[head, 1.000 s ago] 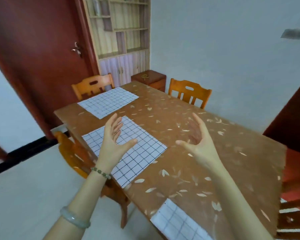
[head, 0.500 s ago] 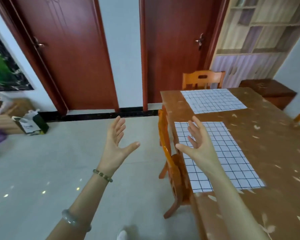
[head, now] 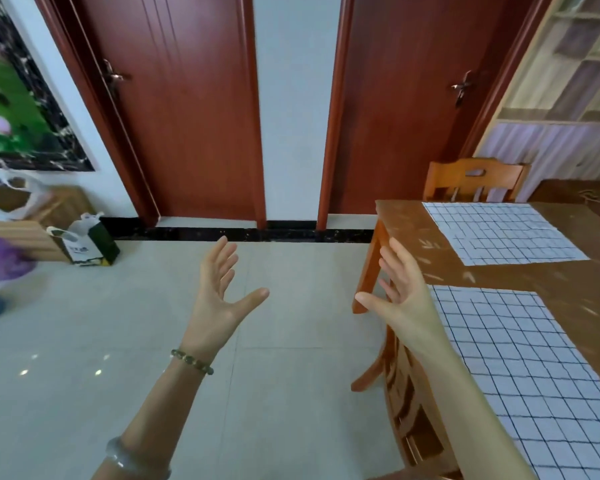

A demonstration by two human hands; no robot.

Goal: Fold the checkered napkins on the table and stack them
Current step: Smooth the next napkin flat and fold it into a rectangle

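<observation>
Green and purple blur fills a dark-framed picture [head: 21,98] on the far left wall. Below it sit a white plastic bag [head: 9,199] and, nearer the middle, a green-and-white paper bag [head: 85,242] on the pale tiled floor [head: 291,393]. Two red-brown doors stand side by side at the far wall, the left door [head: 184,109] and the right door [head: 406,109], with a strip of white wall between them.

Over the bare floor the left hand [head: 219,299] is raised with its fingers straight and spread wide, thumb out to the right, holding nothing. A bead bracelet [head: 192,362] circles its wrist and a pale bangle [head: 132,460] sits lower on the forearm. The right hand [head: 400,299] is up beside it, palm facing the left one, fingers wide and empty, in front of an orange wooden chair [head: 367,275] at the table's left side.

On the brown table [head: 568,282] two checkered napkins lie flat and unfolded, apart from each other: the near napkin [head: 520,358] just right of the right forearm, the far napkin [head: 496,233] by the far edge. A second chair [head: 475,178] stands beyond it, with a shelf unit [head: 575,64] on the far right.
</observation>
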